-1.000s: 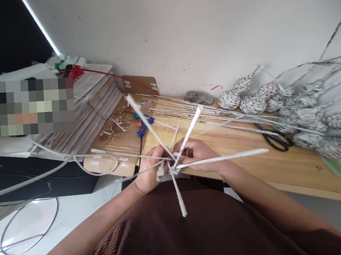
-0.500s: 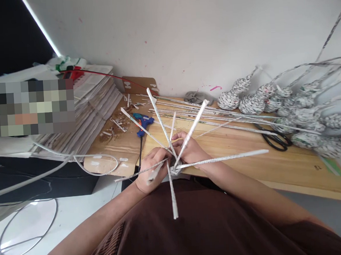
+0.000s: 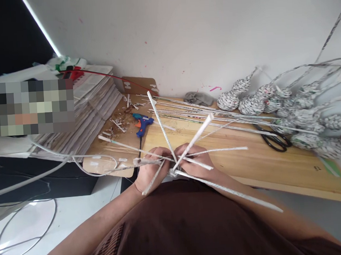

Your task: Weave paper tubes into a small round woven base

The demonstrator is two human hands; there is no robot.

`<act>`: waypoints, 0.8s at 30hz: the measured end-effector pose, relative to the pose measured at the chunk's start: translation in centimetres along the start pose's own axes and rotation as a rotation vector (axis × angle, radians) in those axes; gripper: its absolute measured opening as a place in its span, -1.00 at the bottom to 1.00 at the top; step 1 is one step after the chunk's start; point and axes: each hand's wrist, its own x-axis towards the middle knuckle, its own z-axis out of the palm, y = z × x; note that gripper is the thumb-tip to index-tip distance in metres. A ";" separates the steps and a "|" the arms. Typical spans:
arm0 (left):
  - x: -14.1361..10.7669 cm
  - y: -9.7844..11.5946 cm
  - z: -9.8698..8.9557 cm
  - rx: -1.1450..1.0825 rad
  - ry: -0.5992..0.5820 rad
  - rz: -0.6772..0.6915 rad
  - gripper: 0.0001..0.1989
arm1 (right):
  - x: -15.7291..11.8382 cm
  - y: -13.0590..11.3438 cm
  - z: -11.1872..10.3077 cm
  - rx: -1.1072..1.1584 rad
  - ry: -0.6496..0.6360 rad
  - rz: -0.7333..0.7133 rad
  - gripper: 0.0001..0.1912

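Observation:
Close to my body, my left hand (image 3: 150, 170) and my right hand (image 3: 196, 163) hold a small paper weaving from both sides. Its woven centre (image 3: 172, 172) shows just between the hands, mostly covered by them. Several rolled paper tubes fan out from it; one thick white tube (image 3: 194, 140) points up and right, and a long tube (image 3: 232, 190) lies across the right forearm. Both hands have their fingers curled in on the weaving, with the fingertips largely hidden.
A blue glue gun (image 3: 143, 125) lies on cardboard among paper scraps. Long paper tubes (image 3: 193, 114) stretch across the wooden table (image 3: 289, 174). Black-handled scissors (image 3: 275, 138) and several woven gourd shapes (image 3: 251, 103) are at right. Stacked newspapers (image 3: 99, 97) stand at left, with cables hanging before them.
The weaving has turned in my hands, so its tubes point in new directions; one that hung toward my body now points right across my forearm. Both hands stay around the centre.

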 end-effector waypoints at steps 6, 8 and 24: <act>0.4 0.6 -0.7 -0.050 -0.050 0.026 -0.84 | -0.1 0.3 -0.4 0.089 -0.078 0.059 -0.93; 0.4 0.7 -0.8 -0.082 -0.021 0.014 -0.84 | 0.0 -0.2 -0.7 0.169 -0.142 0.176 -0.88; -0.3 -0.8 -0.2 -0.141 -0.016 0.092 -0.79 | -0.2 0.6 -0.1 0.310 -0.033 0.309 -0.67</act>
